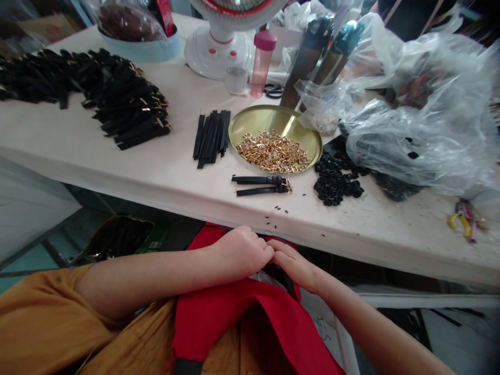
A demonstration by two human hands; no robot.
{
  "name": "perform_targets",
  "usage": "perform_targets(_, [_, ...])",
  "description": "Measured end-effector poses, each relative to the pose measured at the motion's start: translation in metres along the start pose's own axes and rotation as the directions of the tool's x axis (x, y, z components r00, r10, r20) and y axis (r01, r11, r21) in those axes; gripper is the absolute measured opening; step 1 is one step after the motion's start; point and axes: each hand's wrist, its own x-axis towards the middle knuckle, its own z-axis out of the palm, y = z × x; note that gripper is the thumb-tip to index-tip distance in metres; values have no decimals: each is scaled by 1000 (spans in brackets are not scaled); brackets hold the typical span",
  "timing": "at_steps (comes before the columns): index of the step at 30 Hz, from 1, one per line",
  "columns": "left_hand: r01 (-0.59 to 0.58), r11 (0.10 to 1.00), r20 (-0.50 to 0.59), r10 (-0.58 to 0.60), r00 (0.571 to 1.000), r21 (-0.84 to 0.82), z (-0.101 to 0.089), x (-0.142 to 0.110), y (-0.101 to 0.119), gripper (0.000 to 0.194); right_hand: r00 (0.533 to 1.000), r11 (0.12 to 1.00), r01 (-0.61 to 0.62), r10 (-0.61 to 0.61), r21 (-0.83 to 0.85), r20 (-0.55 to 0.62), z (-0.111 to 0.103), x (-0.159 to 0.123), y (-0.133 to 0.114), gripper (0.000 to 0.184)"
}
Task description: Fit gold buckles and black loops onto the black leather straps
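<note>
Just below the table's front edge, my left hand [245, 252] is curled into a fist. The fingers of my right hand [292, 264] are bent and meet it at the fingertips. Whatever is pinched between them is hidden. A red cloth [219, 312] lies under both hands across the lap. Nearest on the table are a few black straps [260, 186] with gold metal ends, lying side by side. Behind them a round gold-coloured tray [250, 117] holds a heap of small gold buckles [273, 151]. Plain black strips [213, 135] lie left of the tray.
Small black loops [336, 177] are piled right of the tray, beside clear plastic bags [425, 125]. Yellow-handled pliers [461, 224] lie far right. A large heap of black straps [117, 94] covers the left. At the back stand a fan [219, 47] and a pink bottle [262, 65].
</note>
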Motion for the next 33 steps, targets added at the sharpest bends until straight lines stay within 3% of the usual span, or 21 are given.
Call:
perform_targets(10, [41, 999, 27, -40, 999, -6, 5, -4, -6, 10, 998, 988, -67, 69, 136, -10, -5, 1, -10, 14])
perform_targets(15, [234, 964, 92, -224, 970, -122, -5, -3, -18, 15, 997, 970, -83, 82, 228, 17, -12, -1, -6, 32])
perform_targets(17, [343, 911, 150, -316, 937, -227, -14, -3, -23, 17, 1000, 988, 6, -2, 157, -26, -16, -3, -5, 31])
perform_targets(21, [469, 773, 245, -401, 883, -426, -26, -4, -28, 17, 972, 969, 112, -153, -219, -180, -20, -8, -7, 19])
perform_targets(25, [437, 750, 279, -339, 898, -496, -26, -9, -28, 17, 981, 967, 126, -154, -221, -117, -17, -12, -7, 11])
perform_targets(30, [292, 874, 137, -259, 956, -389, -20, -9, -25, 24, 994, 994, 82, -76, 70, -76, -14, -13, -3, 18])
perform_targets(33, [246, 905, 99, -225, 969, -348, -19, -7, -22, 23, 997, 977, 63, -51, 203, -64, -14, -13, -3, 21])
